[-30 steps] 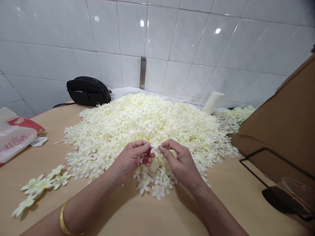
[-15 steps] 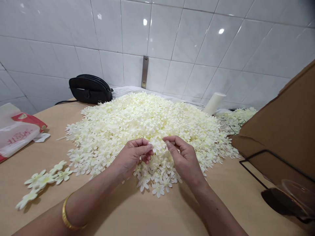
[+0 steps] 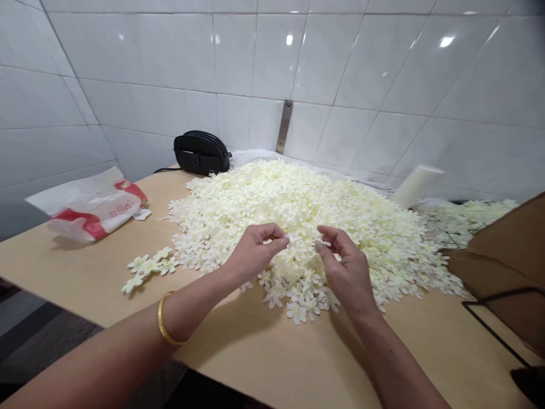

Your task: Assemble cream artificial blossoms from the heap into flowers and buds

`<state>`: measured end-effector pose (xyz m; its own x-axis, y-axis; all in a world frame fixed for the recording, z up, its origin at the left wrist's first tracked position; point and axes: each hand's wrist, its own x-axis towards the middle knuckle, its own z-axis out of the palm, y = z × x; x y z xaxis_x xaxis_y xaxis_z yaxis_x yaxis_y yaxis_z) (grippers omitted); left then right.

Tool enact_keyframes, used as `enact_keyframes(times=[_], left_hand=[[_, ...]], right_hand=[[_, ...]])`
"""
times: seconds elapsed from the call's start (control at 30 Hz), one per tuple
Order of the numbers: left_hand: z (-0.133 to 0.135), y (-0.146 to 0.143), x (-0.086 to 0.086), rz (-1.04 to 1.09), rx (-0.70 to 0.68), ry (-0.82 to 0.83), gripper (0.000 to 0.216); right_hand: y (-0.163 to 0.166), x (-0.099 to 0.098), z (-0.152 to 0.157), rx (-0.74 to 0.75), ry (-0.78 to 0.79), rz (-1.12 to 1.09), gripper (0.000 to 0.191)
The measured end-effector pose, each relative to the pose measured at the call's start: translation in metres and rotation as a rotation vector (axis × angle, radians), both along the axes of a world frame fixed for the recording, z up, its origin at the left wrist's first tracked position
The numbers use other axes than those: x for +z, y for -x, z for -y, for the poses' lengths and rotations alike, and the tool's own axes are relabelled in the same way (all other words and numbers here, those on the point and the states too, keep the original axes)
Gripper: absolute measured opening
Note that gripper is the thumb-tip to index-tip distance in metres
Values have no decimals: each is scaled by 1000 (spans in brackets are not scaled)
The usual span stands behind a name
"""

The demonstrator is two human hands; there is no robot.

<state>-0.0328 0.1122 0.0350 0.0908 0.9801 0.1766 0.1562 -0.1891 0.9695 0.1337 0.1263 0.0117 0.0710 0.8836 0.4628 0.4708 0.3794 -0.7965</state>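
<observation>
A big pile of cream-white artificial flowers (image 3: 272, 196) with small petals covers the middle of the table. Over its near side, my left hand (image 3: 258, 253) pinches what looks like a white flower between thumb and forefinger; the fingers hide most of it. My right hand (image 3: 347, 267) hovers a short way to the right, its fingers curved and the thumb apart from the forefinger. A small white bit shows by that thumb, and I cannot tell whether it belongs to the pile behind. A gold bangle (image 3: 160, 321) circles my left wrist.
Left of the pile lies a small flower cluster (image 3: 149, 268), with a red-and-white plastic bag (image 3: 100, 207) beyond it. A black pouch (image 3: 202, 152) stands at the back near the tiled wall. To the right are a white roll (image 3: 415, 186), a cardboard box (image 3: 506, 255) and a black metal frame (image 3: 494, 326).
The view has swung left, so everything appears shifted right and the table's front edge shows. My hands have drawn slightly farther apart, and the left fingers have straightened somewhat.
</observation>
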Motion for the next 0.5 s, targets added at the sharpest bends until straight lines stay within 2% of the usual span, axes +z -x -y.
enact_keyframes(times=[0.1,0.2,0.4,0.5], left_hand=[[11,13,12,-241,117,-195,14],[26,29,14,-354,186,-215,16],[51,60,-10,-558,262,-159,18],[49,63,-18,-661,383,-237,12]], right_hand=[[0,0,1,21,0,-30,22],[1,2,5,73,0,-48,20],[2,4,10,148,10,-28,20],[5,2,11,265,64,-108,23]])
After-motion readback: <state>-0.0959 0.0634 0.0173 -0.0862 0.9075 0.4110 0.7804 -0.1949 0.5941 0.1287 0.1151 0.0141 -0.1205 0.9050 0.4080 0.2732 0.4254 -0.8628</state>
